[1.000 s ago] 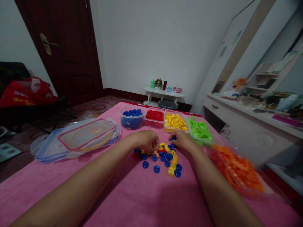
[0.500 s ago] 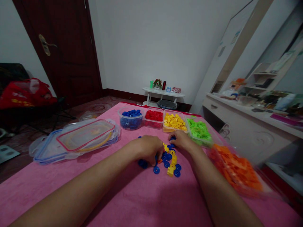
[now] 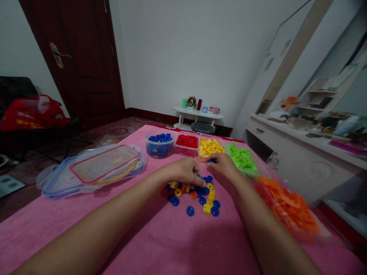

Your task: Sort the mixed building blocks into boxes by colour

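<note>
A small pile of loose plastic pieces [image 3: 197, 194], blue discs with yellow, red and orange bits, lies on the pink cloth [image 3: 160, 236]. My left hand [image 3: 186, 172] hovers over the pile's far side with fingers curled together in a pinch on a small blue piece. Close beside it, my right hand [image 3: 223, 166] is curled with a blue piece showing at its fingertips. Behind the hands stand tubs of blue pieces [image 3: 159, 144], red pieces [image 3: 187, 143], yellow pieces [image 3: 211, 147] and green pieces [image 3: 243, 159].
A stack of clear container lids [image 3: 94, 168] lies at the left of the cloth. A tub of orange pieces [image 3: 286, 206] sits at the right edge. Beyond are a dark door [image 3: 77, 61], a small white side table [image 3: 197, 112] and a dresser [image 3: 309, 152].
My left hand lifted from the near side of the pile and moved up and right toward my right hand. More yellow and red pieces now show where it was.
</note>
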Tool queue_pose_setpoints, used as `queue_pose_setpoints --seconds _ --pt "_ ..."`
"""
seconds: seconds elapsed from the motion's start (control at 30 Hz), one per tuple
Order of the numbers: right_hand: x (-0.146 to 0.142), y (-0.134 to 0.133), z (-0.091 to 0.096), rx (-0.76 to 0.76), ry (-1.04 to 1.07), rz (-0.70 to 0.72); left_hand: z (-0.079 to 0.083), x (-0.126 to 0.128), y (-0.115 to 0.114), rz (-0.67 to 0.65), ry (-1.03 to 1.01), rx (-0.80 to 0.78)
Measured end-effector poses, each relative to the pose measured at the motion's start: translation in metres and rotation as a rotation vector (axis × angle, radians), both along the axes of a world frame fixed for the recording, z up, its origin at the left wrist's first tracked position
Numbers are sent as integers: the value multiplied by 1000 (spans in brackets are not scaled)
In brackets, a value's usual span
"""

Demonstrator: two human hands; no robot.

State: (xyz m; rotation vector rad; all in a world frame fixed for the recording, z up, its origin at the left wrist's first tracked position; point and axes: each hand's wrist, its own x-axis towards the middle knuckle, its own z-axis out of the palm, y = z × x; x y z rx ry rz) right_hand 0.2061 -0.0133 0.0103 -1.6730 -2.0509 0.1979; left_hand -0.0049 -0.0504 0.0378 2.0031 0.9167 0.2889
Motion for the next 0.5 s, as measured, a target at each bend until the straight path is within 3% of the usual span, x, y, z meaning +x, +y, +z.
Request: queue_pose_setpoints --seconds 0.17,0.27,0.37,0.5 --pt "-29 -17 38 262 293 63 -12 3 25 360 -719 -683" --pt "-54 -31 46 214 327 161 -15 5 27 338 -953 -1012" --pt "-66 -37 45 205 301 172 -16 6 26 238 -1030 -1164" --pt "-59 -34 46 301 344 117 -9 -2 34 311 -1009 -1160"
